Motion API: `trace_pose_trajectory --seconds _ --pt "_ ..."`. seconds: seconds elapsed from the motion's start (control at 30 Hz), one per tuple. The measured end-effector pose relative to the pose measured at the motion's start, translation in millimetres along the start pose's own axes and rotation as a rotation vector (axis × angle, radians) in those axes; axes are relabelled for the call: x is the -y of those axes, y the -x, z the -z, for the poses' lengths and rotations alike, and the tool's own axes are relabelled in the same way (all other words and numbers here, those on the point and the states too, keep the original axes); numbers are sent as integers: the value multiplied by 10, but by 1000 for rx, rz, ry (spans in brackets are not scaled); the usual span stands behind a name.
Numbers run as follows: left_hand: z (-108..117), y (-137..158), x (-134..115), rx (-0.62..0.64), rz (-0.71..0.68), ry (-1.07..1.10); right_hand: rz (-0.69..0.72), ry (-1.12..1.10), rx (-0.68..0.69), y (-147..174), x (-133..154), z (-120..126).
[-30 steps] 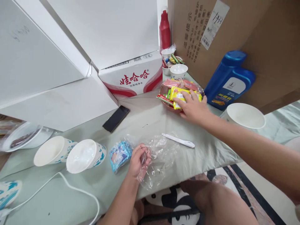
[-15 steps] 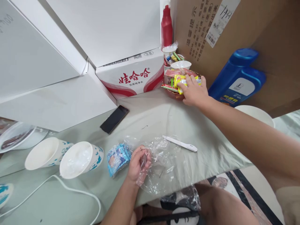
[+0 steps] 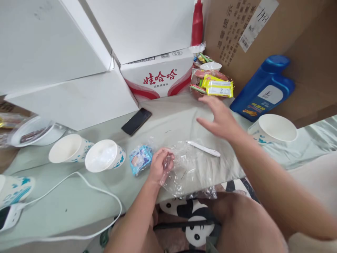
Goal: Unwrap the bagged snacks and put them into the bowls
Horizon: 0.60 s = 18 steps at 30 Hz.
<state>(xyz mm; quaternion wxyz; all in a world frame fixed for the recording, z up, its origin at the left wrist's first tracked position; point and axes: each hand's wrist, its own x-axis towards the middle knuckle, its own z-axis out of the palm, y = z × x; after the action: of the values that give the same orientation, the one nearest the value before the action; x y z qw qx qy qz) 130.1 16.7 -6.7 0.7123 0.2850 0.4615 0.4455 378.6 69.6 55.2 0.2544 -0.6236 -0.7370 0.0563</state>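
My left hand (image 3: 161, 165) is closed on a crinkled clear plastic bag (image 3: 184, 168), which spreads to its right and over the table's front edge. Just left of that hand lies a blue snack packet (image 3: 140, 159). My right hand (image 3: 219, 117) is in the air with its fingers apart, holding nothing. Beyond its fingertips, yellow wrapped snacks (image 3: 219, 87) rest on top of a bowl (image 3: 198, 94) filled with other colourful packets. A white utility knife (image 3: 203, 148) lies between the bag and my right forearm.
A black phone (image 3: 137, 121) lies before a white printed carton (image 3: 160, 77). Paper cups (image 3: 101, 156) and a white cable (image 3: 86, 181) are at left. On the right are a blue bottle (image 3: 263, 88) and another paper cup (image 3: 276, 128). A red bottle (image 3: 197, 24) stands behind the bowl.
My right hand has let go of the yellow snack on the bowl and drawn back toward me, its fingers spreading. My left hand still grips the plastic bag. The view has shifted slightly.
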Motion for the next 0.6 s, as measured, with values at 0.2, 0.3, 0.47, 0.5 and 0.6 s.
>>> trace_pose_trajectory --seconds 0.2,0.3,0.47,0.5,0.6 --pt "244 296 -177 27 -149 4 -66 -358 135 924 695 -516" --pt "475 455 -257 28 -238 -64 -32 -336 157 940 765 -738" --pt "899 632 -400 -206 -349 -226 -168 -513 69 886 854 -814" --pt "966 654 -429 -257 -364 -231 -199 -529 51 892 877 -805" --pt "1097 691 -490 -332 -380 -208 -193 -543 8 925 936 -792"
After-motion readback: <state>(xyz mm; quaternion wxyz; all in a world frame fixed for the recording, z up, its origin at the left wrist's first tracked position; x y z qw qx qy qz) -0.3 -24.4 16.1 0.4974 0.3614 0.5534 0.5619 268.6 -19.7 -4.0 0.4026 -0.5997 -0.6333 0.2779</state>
